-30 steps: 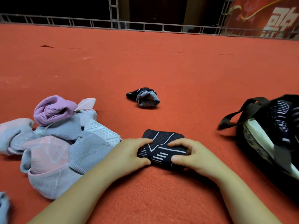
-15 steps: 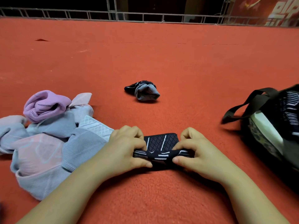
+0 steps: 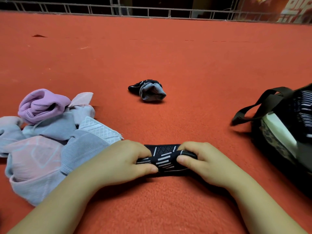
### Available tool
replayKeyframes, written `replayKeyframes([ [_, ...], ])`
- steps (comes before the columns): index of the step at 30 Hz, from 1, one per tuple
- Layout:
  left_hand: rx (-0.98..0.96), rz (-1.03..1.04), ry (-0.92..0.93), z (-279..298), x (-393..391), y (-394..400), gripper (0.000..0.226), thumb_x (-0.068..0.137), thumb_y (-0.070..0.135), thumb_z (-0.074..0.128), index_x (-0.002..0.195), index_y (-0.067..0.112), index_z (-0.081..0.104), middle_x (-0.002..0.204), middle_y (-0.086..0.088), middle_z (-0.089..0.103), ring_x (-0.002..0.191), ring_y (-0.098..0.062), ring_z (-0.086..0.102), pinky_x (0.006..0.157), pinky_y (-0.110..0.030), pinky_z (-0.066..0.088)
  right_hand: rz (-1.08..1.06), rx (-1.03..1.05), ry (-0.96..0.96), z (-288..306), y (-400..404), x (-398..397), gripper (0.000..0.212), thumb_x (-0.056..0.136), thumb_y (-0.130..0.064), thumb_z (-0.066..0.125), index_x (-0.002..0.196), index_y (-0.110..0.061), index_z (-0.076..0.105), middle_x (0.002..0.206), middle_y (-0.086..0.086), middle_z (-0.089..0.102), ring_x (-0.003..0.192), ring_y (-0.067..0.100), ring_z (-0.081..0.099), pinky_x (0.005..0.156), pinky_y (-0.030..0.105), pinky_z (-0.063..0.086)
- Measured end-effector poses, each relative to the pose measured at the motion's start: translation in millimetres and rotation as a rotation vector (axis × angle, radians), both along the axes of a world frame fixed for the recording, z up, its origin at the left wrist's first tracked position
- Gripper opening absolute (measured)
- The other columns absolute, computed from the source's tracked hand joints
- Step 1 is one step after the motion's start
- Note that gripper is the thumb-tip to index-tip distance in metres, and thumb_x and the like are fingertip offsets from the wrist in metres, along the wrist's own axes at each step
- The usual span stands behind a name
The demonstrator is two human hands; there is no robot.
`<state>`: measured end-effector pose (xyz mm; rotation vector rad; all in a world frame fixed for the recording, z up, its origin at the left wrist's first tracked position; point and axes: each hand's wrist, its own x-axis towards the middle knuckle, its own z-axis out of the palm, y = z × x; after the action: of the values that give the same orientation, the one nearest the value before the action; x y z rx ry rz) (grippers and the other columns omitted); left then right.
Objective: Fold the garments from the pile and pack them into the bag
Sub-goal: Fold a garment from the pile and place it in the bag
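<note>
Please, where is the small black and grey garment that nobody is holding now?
In the head view the black and grey garment lies alone on the red carpet, near the middle, beyond both hands, between the pastel pile on the left and the black bag on the right.

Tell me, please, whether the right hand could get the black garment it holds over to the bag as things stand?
Probably yes: only bare red carpet lies between the right hand and the bag.

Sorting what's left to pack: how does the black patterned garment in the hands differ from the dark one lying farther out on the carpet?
The black patterned garment is pinched by the left hand and right hand into a flat, narrow fold; the black-and-grey garment lies untouched in a loose bundle. The held one shows white stripes; the far one shows plain grey ribbing. Both rest on the red carpet.
</note>
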<state>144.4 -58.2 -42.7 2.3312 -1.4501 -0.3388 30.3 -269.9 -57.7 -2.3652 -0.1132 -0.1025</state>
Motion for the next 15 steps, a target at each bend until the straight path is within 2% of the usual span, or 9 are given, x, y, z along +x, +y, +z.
replayKeyframes([
  [2, -0.042, 0.085, 0.055, -1, 0, -2, 0.026, 0.085, 0.049, 0.056, 0.074, 0.026, 0.052, 0.071, 0.014, 0.059, 0.07, -0.002, 0.054, 0.064, -0.022, 0.041, -0.103, 0.045, 0.004, -3, 1, 2, 0.016, 0.09, -0.029, 0.056, 0.075, -0.029, 0.056, 0.069, -0.019, 0.058, 0.065, -0.002, 0.051, 0.062, 0.019, 0.038],
  [5, -0.105, 0.25, 0.071, -10, 1, -10, 0.019, 0.088, 0.047, 0.053, 0.081, 0.03, 0.049, 0.077, 0.011, 0.061, 0.076, -0.003, 0.056, 0.073, -0.03, 0.046, -0.278, -0.021, -0.013, -9, 7, 10, 0.016, 0.091, -0.029, 0.056, 0.075, -0.027, 0.054, 0.071, -0.012, 0.06, 0.071, 0.003, 0.054, 0.067, 0.027, 0.041],
  [10, -0.074, 0.398, -0.003, -32, 7, -23, 0.029, 0.087, 0.055, 0.047, 0.087, 0.027, 0.051, 0.089, 0.008, 0.059, 0.09, -0.015, 0.055, 0.082, -0.037, 0.045, -0.514, -0.185, 0.05, -11, 16, 19, 0.014, 0.089, -0.042, 0.055, 0.088, -0.028, 0.055, 0.093, -0.007, 0.067, 0.093, 0.02, 0.061, 0.08, 0.035, 0.046],
  [13, -0.047, 0.458, -0.071, -34, 11, -24, 0.042, 0.079, 0.065, 0.044, 0.095, 0.028, 0.057, 0.097, 0.006, 0.052, 0.098, -0.016, 0.047, 0.09, -0.036, 0.041, -0.572, -0.323, 0.115, -11, 16, 17, 0.026, 0.089, -0.052, 0.048, 0.098, -0.029, 0.057, 0.103, -0.007, 0.067, 0.103, 0.021, 0.059, 0.086, 0.036, 0.043],
  [15, 0.002, 0.473, -0.078, -35, 13, -23, 0.046, 0.079, 0.067, 0.046, 0.097, 0.027, 0.06, 0.101, 0.006, 0.051, 0.101, -0.017, 0.044, 0.093, -0.036, 0.039, -0.573, -0.438, 0.112, -13, 14, 16, 0.034, 0.089, -0.057, 0.042, 0.094, -0.027, 0.057, 0.102, -0.006, 0.065, 0.104, 0.023, 0.058, 0.084, 0.037, 0.04],
])
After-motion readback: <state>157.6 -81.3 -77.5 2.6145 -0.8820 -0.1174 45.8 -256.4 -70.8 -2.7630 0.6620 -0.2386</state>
